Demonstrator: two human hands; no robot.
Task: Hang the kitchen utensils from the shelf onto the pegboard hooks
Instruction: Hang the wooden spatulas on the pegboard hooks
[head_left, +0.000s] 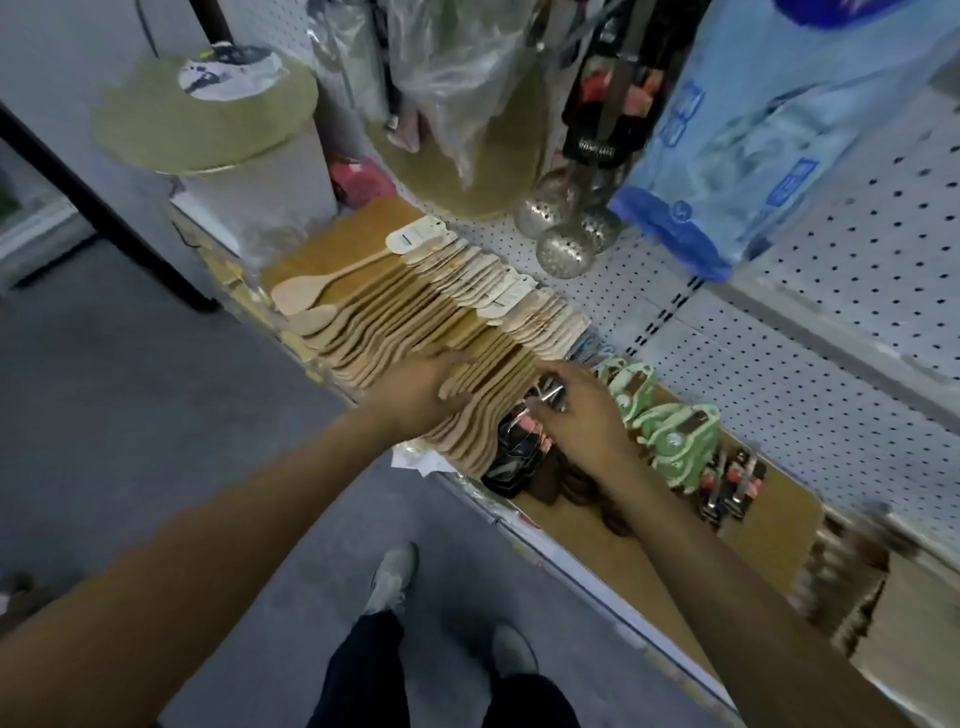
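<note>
A long row of wooden spoons and spatulas (395, 317) with paper tags lies fanned across the brown shelf (587, 540). My left hand (415, 389) rests flat on the near end of that row, fingers spread over the handles. My right hand (582, 410) is just to the right, fingers pinched on a metal utensil (550, 392) that pokes up from a pile of black-carded packs (514, 452). The white pegboard (810, 332) rises behind the shelf, with perforated metal skimmers (563, 244) hanging on it.
Green-carded items (670, 441) and red-and-black packs (727, 488) lie to the right on the shelf. A blue plastic bag (769, 124) and clear-wrapped goods (457, 93) hang above. Grey floor and my shoes (395, 577) are below the shelf edge.
</note>
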